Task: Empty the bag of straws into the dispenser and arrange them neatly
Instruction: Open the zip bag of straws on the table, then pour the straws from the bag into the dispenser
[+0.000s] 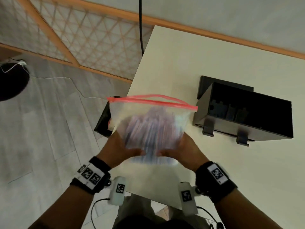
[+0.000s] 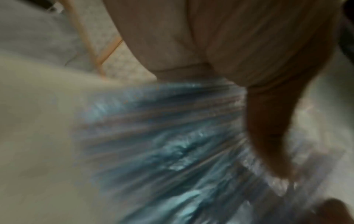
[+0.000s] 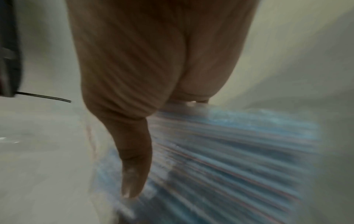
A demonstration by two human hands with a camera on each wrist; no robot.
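Note:
A clear zip bag (image 1: 152,124) with a red seal strip holds a bundle of blue and white straws (image 1: 148,129). Both hands grip its lower end above the table's near left corner. My left hand (image 1: 122,147) holds the left side and my right hand (image 1: 183,149) the right, thumbs on top. The bag's mouth points away from me and is slightly parted. The black dispenser box (image 1: 244,111) stands open to the right of the bag. In the wrist views, blurred straws (image 2: 168,144) (image 3: 229,159) fill the frame under each thumb (image 2: 268,128) (image 3: 132,151).
The cream table (image 1: 214,55) runs back to a wall with an orange trim. A black object (image 1: 104,119) hangs at the table's left edge behind the bag. A dark cable (image 1: 140,22) drops along the wall. White cord (image 1: 49,78) lies on the grey floor at left.

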